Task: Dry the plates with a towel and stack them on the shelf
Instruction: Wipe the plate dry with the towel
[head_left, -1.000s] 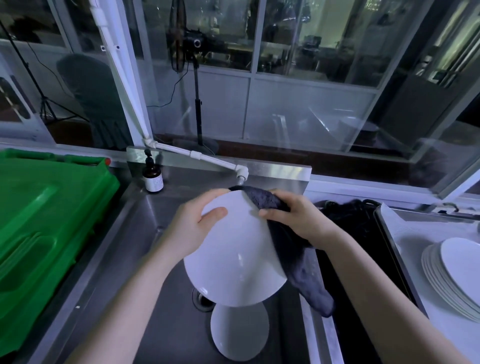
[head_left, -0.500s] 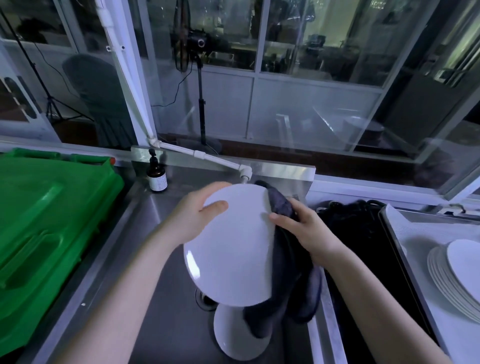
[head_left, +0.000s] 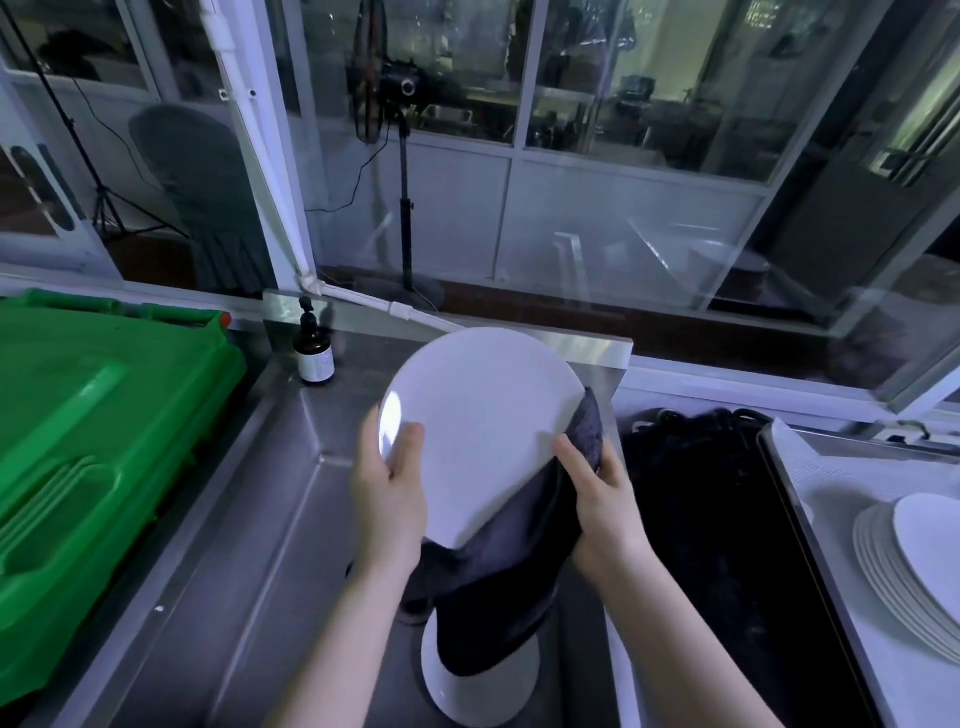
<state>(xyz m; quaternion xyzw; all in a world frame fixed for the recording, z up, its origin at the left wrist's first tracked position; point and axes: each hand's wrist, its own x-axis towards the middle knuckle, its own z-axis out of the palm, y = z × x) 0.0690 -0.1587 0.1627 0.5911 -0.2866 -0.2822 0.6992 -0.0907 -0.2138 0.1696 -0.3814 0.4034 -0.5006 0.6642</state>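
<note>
Our left hand (head_left: 387, 499) holds the plate (head_left: 478, 431) above the sink (head_left: 280, 530); our right hand (head_left: 602, 499), gripping the towel (head_left: 498, 587), slid underneath to dry.

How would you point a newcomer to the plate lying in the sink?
Find the steel sink right of the green crate. At its near end, below the hanging dark towel, a white plate lies on the basin floor. Unlike the held plate and the stack at right, it lies alone, unheld.
</note>
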